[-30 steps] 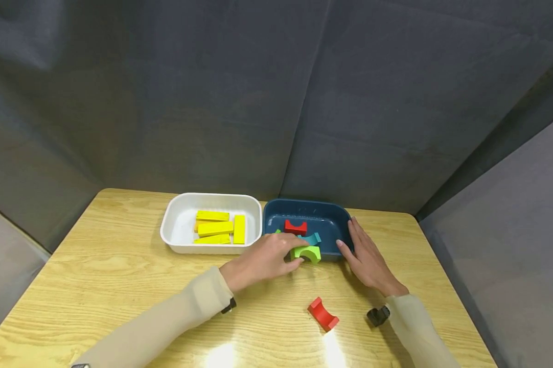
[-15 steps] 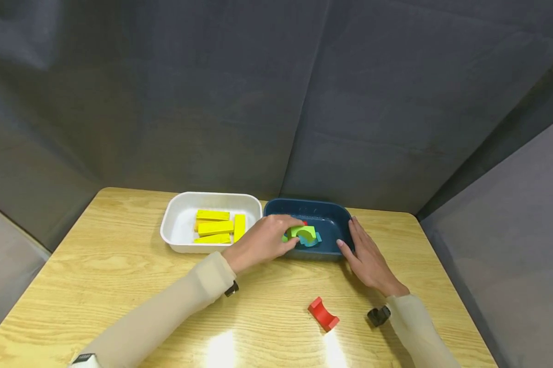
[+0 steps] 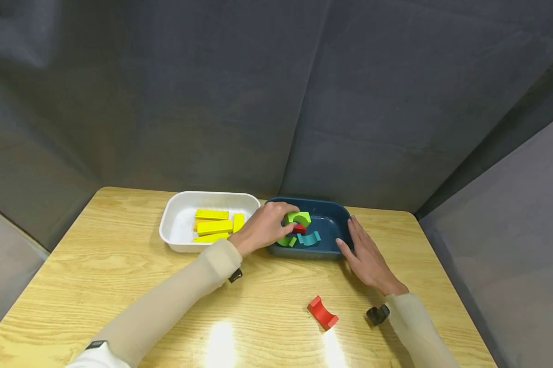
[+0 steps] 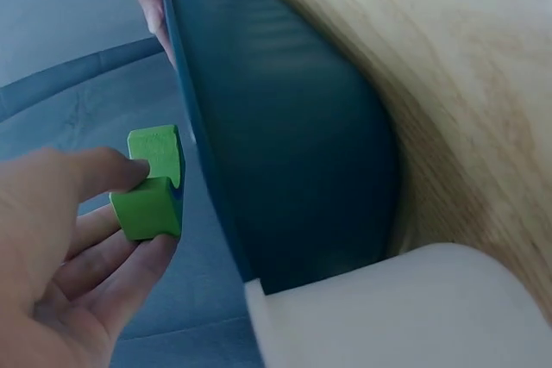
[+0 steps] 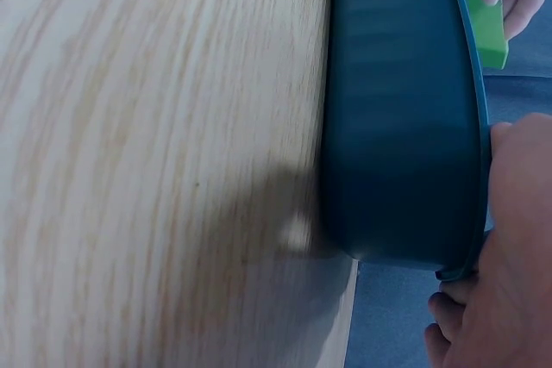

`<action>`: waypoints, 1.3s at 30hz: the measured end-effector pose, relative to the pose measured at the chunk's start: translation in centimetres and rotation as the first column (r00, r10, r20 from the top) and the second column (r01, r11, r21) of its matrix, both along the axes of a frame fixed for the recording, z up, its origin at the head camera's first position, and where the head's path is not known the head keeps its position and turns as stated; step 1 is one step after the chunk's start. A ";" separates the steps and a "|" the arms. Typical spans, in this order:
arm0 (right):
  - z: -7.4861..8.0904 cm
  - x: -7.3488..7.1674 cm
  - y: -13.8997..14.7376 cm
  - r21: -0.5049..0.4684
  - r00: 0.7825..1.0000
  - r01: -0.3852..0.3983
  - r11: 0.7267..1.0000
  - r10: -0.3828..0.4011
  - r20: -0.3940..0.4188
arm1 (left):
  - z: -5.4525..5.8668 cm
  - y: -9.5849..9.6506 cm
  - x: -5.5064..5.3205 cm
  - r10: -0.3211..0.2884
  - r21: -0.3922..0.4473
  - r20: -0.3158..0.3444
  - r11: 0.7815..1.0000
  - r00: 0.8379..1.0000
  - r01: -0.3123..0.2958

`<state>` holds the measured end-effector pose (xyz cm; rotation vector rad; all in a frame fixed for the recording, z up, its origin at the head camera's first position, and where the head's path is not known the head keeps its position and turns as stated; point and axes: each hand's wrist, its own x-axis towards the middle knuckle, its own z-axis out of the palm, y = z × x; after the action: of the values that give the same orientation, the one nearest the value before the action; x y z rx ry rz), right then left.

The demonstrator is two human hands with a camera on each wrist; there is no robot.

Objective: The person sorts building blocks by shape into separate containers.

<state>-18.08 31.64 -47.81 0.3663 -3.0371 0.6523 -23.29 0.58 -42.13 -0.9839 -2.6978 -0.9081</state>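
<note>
My left hand (image 3: 265,225) pinches a light green arch block (image 3: 302,219) between thumb and fingers over the left half of a dark blue tray (image 3: 329,222). The left wrist view shows this green block (image 4: 145,213) above the rim level. Beneath it in the tray are a red arch block (image 3: 299,229), partly hidden, a teal arch block (image 3: 310,239) and another green arch block (image 3: 284,241), partly covered by the hand. My right hand (image 3: 368,263) rests on the tray's right end, fingers straight along the rim and thumb at the front edge.
A white tray (image 3: 177,232) with several yellow rectangular blocks (image 3: 215,227) stands against the blue tray's left side. One red arch block (image 3: 323,313) lies on the wooden table (image 3: 267,317) in front. A dark grey curtain (image 3: 221,102) hangs behind the table.
My left hand has carried the green arch block from the blue tray's front edge back over its left half. My right hand has stayed on the rim.
</note>
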 end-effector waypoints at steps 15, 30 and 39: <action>0.0 0.1 -0.1 -0.002 1.000 -0.005 1.000 0.005 -0.001 | -1.5 0.1 -2.2 0.039 -0.006 0.012 0.999 0.999 -0.039; -0.1 0.3 -0.1 -0.005 1.000 -0.004 1.000 0.004 -0.006 | -3.2 0.0 -3.4 0.072 -0.002 -0.006 0.997 0.997 -0.072; 0.1 0.4 -0.2 -0.005 1.000 -0.001 1.000 0.001 -0.001 | -3.8 0.0 -3.9 0.088 -0.015 0.026 0.996 0.996 -0.088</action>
<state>-17.65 31.40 -47.75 0.3676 -3.0338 0.6597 -27.14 0.55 -45.91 -0.8537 -2.7487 -0.8938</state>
